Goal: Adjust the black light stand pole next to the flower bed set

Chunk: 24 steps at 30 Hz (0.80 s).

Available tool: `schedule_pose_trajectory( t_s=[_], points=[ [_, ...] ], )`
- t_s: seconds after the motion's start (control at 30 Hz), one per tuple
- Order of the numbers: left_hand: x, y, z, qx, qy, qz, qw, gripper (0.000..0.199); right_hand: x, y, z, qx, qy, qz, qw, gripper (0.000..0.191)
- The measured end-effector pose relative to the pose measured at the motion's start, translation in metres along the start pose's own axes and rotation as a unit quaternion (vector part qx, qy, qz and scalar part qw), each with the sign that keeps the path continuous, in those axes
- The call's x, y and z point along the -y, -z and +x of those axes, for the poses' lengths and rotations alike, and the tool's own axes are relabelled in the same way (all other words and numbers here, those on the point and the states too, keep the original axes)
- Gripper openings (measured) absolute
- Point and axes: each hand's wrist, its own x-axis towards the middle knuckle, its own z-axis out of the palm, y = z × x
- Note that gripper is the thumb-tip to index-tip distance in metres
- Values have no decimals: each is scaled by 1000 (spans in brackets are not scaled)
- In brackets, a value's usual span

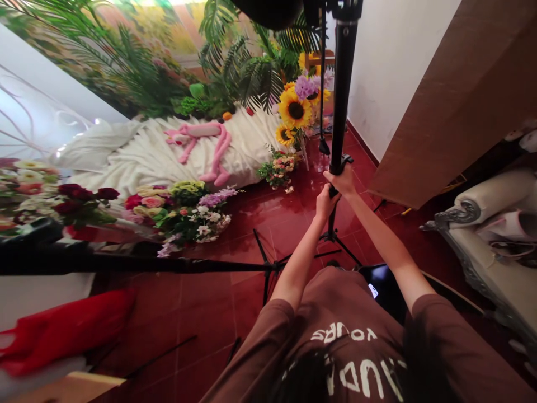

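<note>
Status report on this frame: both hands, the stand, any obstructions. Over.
Right hand closed on black stand near its collar; left hand closed just below. Stand upright above red floor. Cable hangs alongside, clear of both hands.

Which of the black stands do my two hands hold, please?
The upright-looking stand, reaching the picture's top edge: left hand and right hand both grip it. The other stand runs to the left edge, with no hand on it.
</note>
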Motion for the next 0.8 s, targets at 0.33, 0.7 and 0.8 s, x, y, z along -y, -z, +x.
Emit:
schedule_pose_trajectory(
  t_s=[0.33, 0.7, 0.8],
  points=[
    [1, -3, -1, -6, 10, 24, 1000, 32, -21, 27, -15, 66, 84, -113, 988, 59],
    [-2, -6, -2, -15, 26, 61, 998, 43, -66, 77, -36, 178, 111, -158, 965, 37],
    [-1, -6, -3, -16, 20, 59, 998, 45, -75, 68, -31, 172, 88, -140, 971, 38]
  ],
)
